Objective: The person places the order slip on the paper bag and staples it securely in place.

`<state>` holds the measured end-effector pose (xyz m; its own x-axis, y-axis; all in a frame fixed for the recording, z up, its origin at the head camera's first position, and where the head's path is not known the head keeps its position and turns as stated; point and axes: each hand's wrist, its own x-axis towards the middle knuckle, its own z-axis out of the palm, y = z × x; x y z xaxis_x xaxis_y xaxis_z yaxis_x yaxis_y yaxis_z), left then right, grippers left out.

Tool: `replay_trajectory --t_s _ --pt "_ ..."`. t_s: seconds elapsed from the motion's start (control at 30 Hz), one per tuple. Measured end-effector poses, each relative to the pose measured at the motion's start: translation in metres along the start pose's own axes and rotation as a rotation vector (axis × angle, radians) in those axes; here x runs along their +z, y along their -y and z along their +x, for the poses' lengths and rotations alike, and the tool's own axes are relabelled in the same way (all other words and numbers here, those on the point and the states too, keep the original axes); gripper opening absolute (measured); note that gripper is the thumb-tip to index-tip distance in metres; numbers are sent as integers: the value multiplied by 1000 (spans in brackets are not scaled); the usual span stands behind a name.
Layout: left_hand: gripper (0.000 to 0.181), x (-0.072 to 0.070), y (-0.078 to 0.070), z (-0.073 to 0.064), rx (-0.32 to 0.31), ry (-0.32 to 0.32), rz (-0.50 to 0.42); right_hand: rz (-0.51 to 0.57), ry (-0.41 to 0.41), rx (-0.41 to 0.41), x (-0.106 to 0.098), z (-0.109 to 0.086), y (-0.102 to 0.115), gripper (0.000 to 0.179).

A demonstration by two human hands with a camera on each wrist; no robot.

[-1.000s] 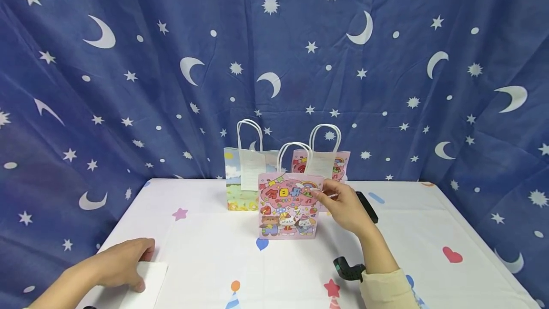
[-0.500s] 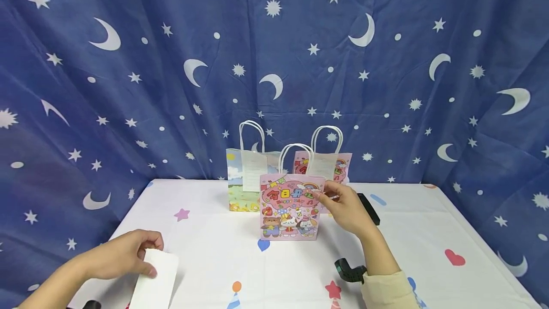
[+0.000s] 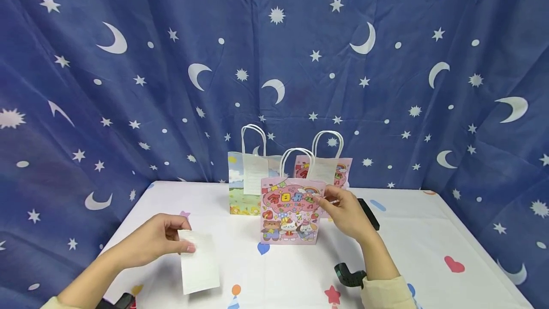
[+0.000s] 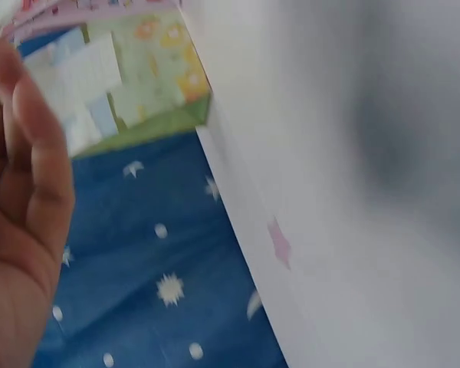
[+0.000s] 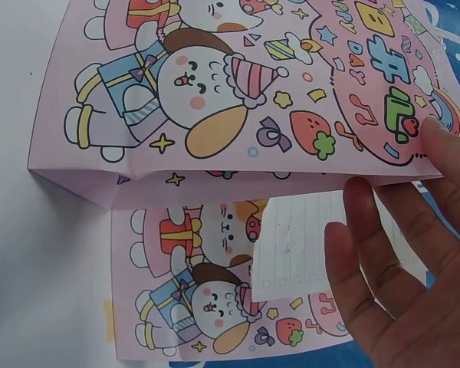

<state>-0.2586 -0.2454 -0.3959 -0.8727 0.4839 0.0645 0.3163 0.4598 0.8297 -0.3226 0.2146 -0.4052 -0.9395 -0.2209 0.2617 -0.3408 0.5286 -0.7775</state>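
Note:
My left hand (image 3: 158, 242) pinches a blank-looking white slip of paper (image 3: 199, 263) by its upper left corner, over the table's front left. In the left wrist view only part of that hand (image 4: 23, 192) shows, at the left edge. A pink paper gift bag (image 3: 289, 225) with cartoon animals and white handles stands upright at the middle. My right hand (image 3: 345, 213) grips its right side edge; in the right wrist view the thumb (image 5: 452, 149) lies on the bag's front (image 5: 215, 100) and the other fingers are behind it.
Behind stand a landscape-print gift bag (image 3: 236, 197) and a second pink bag (image 3: 343, 170). Each has a lined paper slip, (image 3: 254, 175) on the landscape bag. A black object (image 3: 370, 214) lies right of the bags. A starry blue curtain (image 3: 274, 61) hangs behind the printed white tablecloth (image 3: 429, 252).
My left hand has lifted the white slip from the table's left side and carried it right and forward. My right hand keeps its grip on the front bag, which has stayed put.

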Motion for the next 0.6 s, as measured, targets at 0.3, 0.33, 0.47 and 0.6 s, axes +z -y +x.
replay_trajectory --t_s 0.3,0.33,0.47,0.6 --pt "19 31 -14 33 -18 -162 7 4 0 28 2 -1 1 21" --pt "17 33 -15 37 -18 -165 10 5 1 30 2 -1 1 21" --pt "13 43 -21 49 17 -185 42 10 2 24 3 -1 2 20" --pt "12 53 -31 62 34 -266 98 -1 -2 23 3 0 2 20"
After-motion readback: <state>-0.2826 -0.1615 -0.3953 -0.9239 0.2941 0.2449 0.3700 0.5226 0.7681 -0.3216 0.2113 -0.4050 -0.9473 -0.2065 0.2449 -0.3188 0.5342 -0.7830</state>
